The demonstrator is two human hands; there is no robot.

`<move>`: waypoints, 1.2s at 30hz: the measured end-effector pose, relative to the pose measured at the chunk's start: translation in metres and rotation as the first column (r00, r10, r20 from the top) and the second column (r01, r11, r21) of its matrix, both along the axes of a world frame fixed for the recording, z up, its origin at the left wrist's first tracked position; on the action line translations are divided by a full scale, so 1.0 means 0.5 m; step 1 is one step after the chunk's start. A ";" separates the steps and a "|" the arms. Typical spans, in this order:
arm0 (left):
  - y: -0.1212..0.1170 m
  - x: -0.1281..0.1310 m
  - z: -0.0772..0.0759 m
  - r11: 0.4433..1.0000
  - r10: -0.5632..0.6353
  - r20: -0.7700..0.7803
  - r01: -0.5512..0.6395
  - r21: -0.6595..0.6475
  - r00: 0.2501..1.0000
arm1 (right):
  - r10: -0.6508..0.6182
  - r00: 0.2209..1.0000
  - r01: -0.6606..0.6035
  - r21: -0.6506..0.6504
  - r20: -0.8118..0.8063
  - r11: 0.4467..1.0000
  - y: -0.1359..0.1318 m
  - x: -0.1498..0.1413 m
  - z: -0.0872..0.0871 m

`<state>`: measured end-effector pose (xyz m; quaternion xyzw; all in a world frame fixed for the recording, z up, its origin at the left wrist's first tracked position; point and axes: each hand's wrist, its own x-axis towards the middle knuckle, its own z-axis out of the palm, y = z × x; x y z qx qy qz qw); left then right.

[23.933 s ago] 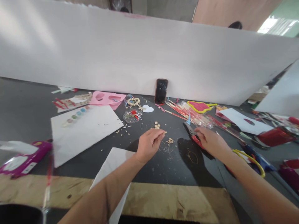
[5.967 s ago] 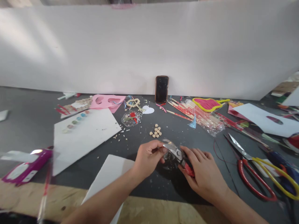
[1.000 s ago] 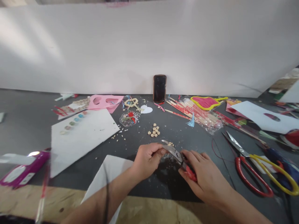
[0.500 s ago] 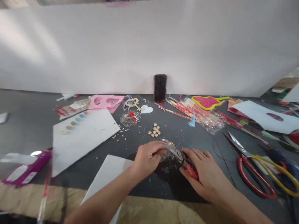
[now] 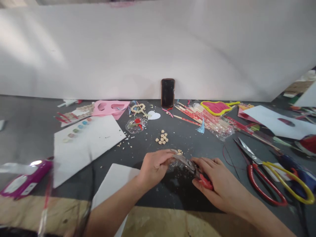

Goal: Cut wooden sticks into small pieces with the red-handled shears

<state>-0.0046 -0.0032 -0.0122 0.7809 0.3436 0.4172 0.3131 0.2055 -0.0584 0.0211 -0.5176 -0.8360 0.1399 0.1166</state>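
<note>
My right hand [image 5: 212, 179] is wrapped round the red handles of a pair of metal pliers [image 5: 184, 160], whose jaws point to the left. At the tip of the jaws my left hand [image 5: 155, 166] is closed, its thumb and fingers pinched together. Whatever is between those fingers is too small and hidden to make out. Just beyond the jaws lie small pale pieces [image 5: 180, 152]. A little farther off sits a small pile of cream flower-shaped beads [image 5: 162, 138] on the dark tabletop [image 5: 143, 148].
Large scissors [image 5: 259, 163] lie open at the right. A phone [image 5: 168, 93] leans against the white wall. Red-patterned sticks [image 5: 207, 118] are behind my right hand. White boards [image 5: 98, 138] and a purple device [image 5: 27, 177] occupy the left. Crumbs are scattered about.
The whole view has shifted slightly left. Both hands stay together at the pliers, the right hand's end having moved slightly right. The pale pieces beyond the jaws show more clearly.
</note>
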 end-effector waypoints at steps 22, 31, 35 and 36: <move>-0.007 0.002 0.015 0.984 0.031 0.004 -0.029 -0.176 1.000 | -0.058 0.996 0.061 0.042 -0.061 0.997 -0.008 -0.029 -0.016; 0.007 -0.005 0.001 0.956 0.187 -0.085 -0.201 -0.214 0.979 | -0.188 0.979 0.174 0.160 0.078 0.972 0.023 0.028 -0.033; 0.011 -0.012 0.010 0.945 0.255 -0.037 -0.257 -0.201 0.966 | -0.356 0.909 0.299 0.257 0.215 0.919 0.040 0.057 -0.054; 0.012 -0.012 0.013 0.942 0.274 -0.029 -0.274 -0.193 0.961 | -0.396 0.887 0.330 0.271 0.239 0.904 0.044 0.064 -0.061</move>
